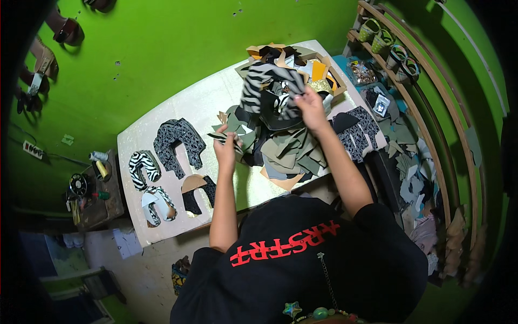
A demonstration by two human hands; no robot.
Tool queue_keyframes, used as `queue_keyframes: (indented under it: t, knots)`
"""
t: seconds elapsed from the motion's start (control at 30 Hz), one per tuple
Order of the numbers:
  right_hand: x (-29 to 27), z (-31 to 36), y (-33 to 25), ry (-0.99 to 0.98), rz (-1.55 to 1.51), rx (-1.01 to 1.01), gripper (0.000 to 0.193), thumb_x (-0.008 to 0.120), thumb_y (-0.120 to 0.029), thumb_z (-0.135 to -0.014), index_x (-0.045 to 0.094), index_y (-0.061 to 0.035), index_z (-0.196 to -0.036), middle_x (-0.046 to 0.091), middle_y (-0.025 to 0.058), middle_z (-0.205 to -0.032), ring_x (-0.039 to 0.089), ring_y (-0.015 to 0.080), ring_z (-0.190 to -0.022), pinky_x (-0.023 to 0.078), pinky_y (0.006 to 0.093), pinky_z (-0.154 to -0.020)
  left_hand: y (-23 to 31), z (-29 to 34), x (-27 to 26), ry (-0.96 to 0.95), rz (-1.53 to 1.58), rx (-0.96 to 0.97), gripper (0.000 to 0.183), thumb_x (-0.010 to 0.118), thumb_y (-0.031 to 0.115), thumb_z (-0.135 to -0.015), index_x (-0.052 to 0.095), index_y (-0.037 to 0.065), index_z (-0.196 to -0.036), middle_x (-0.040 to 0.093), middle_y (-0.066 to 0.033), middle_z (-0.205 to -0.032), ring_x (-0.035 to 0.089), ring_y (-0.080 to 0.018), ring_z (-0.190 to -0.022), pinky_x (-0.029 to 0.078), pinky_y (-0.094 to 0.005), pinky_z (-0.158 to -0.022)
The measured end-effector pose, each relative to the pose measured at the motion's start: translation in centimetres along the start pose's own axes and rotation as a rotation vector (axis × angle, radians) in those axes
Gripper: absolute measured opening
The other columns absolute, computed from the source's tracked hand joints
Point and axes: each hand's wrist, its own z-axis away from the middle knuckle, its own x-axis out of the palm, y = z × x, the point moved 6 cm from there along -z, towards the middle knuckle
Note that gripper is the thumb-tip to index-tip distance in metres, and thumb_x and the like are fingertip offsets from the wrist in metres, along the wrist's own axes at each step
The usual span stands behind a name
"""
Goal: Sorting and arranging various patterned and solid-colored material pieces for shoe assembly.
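My right hand (311, 110) grips the edge of a large curved zebra-striped fabric piece (259, 81), raised over a heap of scraps. My left hand (225, 151) is closed on a small zebra-striped fabric scrap (220, 137) at the left side of the heap. Olive-green cut pieces (294, 151) lie loosely between and below my hands, mixed with black and tan ones. Behind the striped piece, a shallow box (338, 89) overflows with orange, black, white and gold offcuts. The striped piece covers part of the box and heap.
Stacks of U-shaped pieces, dark patterned (178, 143) and zebra-striped (144, 168), lie on the table's left part. More dark patterned pieces (367, 132) sit at the right edge. A wooden rack (426, 119) with footwear stands right. A small bench (105, 197) holds thread spools.
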Motion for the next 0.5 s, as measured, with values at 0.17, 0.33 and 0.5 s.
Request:
queue_keyframes:
  t: [0.17,0.33,0.5]
  knots:
    - [-4.9,3.2,-3.9,-0.033,-0.421,0.031,0.017,0.034,-0.015,-0.087,0.044,-0.005,-0.098,0.039,0.0004,-0.062,0.04,0.0097,-0.05,0.039,0.0261,-0.055,-2.6,-1.7,-1.2,-0.171,-0.234,-0.186,0.043,0.061,0.014,-0.08,0.042,-0.007,-0.112,0.059,-0.0143,-0.087,0.061,-0.018,-0.068,0.048,-0.0252,-0.055]
    - [-6.2,7.8,0.7,0.157,-0.352,0.284,0.011,0.043,-0.013,-0.085,0.047,-0.0086,-0.094,0.037,-0.0022,-0.061,0.035,0.0075,-0.046,0.04,0.0264,-0.051,-4.1,-6.1,-3.9,0.204,-1.005,0.162,0.063,0.061,0.04,-0.075,0.043,-0.004,-0.116,0.052,-0.0261,-0.106,0.053,-0.0364,-0.098,0.039,-0.0419,-0.086]
    - [-6.7,11.3,7.0,0.206,0.931,0.041,0.025,0.06,-0.021,-0.079,0.052,-0.0012,-0.092,0.056,0.0152,-0.08,0.057,0.0291,-0.069,0.046,0.0364,-0.063,-2.7,-6.0,1.9,-0.148,-0.471,-0.148,0.054,0.057,0.045,-0.079,0.05,0.001,-0.109,0.055,-0.0143,-0.104,0.057,-0.0239,-0.091,0.043,-0.0327,-0.072]
